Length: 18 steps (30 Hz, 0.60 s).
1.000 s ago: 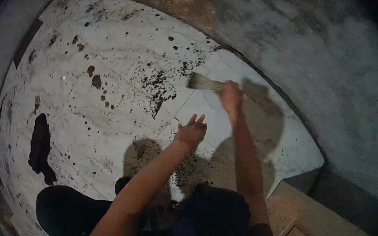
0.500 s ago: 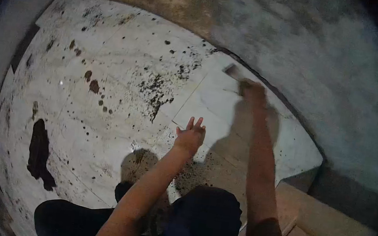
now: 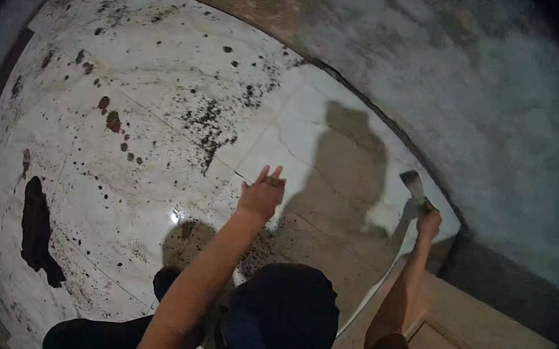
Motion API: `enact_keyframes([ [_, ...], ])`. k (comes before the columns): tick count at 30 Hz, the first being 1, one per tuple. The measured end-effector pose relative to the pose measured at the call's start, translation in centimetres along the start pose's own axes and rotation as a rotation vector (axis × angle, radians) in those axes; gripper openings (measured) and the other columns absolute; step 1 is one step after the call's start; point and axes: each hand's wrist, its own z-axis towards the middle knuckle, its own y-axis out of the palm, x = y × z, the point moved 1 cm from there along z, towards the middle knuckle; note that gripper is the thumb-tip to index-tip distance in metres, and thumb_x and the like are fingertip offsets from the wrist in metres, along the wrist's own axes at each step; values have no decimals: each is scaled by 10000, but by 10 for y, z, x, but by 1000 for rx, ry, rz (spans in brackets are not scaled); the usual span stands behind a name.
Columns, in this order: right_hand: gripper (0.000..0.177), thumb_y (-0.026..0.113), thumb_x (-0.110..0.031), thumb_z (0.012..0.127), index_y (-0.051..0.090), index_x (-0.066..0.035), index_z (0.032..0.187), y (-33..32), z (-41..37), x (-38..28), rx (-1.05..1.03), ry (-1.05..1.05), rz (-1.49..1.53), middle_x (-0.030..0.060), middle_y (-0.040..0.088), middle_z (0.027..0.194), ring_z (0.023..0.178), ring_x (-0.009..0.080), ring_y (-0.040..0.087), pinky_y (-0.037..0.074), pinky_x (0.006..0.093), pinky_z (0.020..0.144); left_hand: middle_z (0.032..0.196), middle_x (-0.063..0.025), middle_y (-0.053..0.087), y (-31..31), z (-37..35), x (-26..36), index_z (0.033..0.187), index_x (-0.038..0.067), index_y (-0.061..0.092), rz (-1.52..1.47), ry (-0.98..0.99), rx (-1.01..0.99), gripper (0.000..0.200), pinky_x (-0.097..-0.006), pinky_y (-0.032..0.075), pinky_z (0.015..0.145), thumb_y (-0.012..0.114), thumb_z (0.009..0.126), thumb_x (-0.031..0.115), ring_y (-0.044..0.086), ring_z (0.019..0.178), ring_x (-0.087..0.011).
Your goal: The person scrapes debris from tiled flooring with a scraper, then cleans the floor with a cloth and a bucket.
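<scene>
One flat scraper (image 3: 412,182), probably light and stiff-bladed, best held by its handle (image 3: 422,201), is gripped in right hand (image 3: 430,222) near tiled surface's (image 3: 262,146) right corner; left hand (image 3: 262,195) spread, holding nothing.

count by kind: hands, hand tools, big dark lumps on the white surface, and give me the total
Hands: 2 (left hand, right hand)
Hand tools: 1 (flat-ended tool, held in the right hand)
Big dark lumps: 1 (dark lump on the white surface)
Total: 4
</scene>
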Motion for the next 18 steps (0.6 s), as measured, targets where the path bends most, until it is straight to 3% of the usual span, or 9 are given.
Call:
enact_keyframes([
  [2, 338, 601, -191, 832, 662, -71, 1142, -16, -12, 33, -52, 107, -51, 155, 692, 915, 779, 215, 638, 482, 372, 729, 1558, -36, 84, -10, -5, 2, 1428, 142, 291, 26, 10, -30, 617, -603, 354, 1041, 534, 867, 58, 96, 1434, -269],
  [5, 281, 551, -155, 851, 635, -16, 1080, 47, 1, 112, -94, 4, 208, 213, 653, 1023, 972, 407, 597, 470, 457, 798, 1561, -39, 68, -9, -4, -1, 1434, 135, 284, 55, 45, -32, 641, -589, 364, 1042, 566, 860, 93, 99, 1432, -282],
  [7, 285, 539, -223, 881, 639, -37, 1073, -7, -56, 14, -113, 35, 93, 207, 647, 1037, 983, 394, 600, 474, 464, 813, 1562, -68, 53, -7, 2, 4, 1447, 118, 259, 298, 82, -111, 688, -586, 372, 1036, 595, 846, 130, 99, 1429, -301],
  [8, 292, 533, -257, 897, 641, -48, 1069, -39, -87, -41, -124, 50, 35, 203, 644, 1044, 989, 388, 602, 476, 468, 820, 1560, -84, 42, -4, 2, -5, 1448, 100, 251, 78, 106, -53, 726, -586, 377, 1034, 624, 826, 141, 86, 1427, -323],
  [10, 291, 537, -293, 905, 637, -49, 1028, -41, -110, -89, -164, 117, -49, 169, 655, 995, 942, 374, 621, 503, 442, 774, 1563, -51, 32, -2, 2, 0, 1452, 116, 247, 156, 73, -35, 826, -608, 388, 1011, 713, 780, 228, 53, 1431, -320],
  [11, 298, 536, -326, 916, 632, -48, 964, -21, -124, -90, 82, -32, 24, 150, 662, 978, 918, 357, 631, 511, 424, 768, 1562, -61, 35, -12, -5, 6, 1448, 105, 252, 134, 69, -72, 781, -619, 380, 1011, 681, 807, 224, 60, 1430, -321],
  [14, 247, 581, -298, 867, 620, -54, 858, 8, -97, -95, 24, 107, 51, 134, 661, 953, 867, 313, 652, 523, 415, 717, 1561, -76, 45, -5, -1, 5, 1445, 107, 262, 159, 49, -15, 676, -635, 363, 1014, 595, 865, 205, 71, 1431, -316],
  [16, 203, 573, -239, 850, 630, -45, 842, 14, -64, -93, 131, -50, -35, 166, 659, 923, 830, 316, 664, 528, 429, 663, 1561, -76, 44, -22, -12, 12, 1440, 97, 266, 88, 25, -86, 670, -633, 363, 1016, 591, 861, 190, 74, 1431, -314],
  [18, 192, 558, -216, 854, 637, -41, 843, 11, -24, -82, 171, -9, -85, 183, 655, 901, 812, 329, 664, 527, 437, 645, 1562, -67, 44, -8, -4, 6, 1432, 111, 284, 43, 19, -24, 666, -630, 355, 1023, 600, 849, 181, 76, 1432, -312],
])
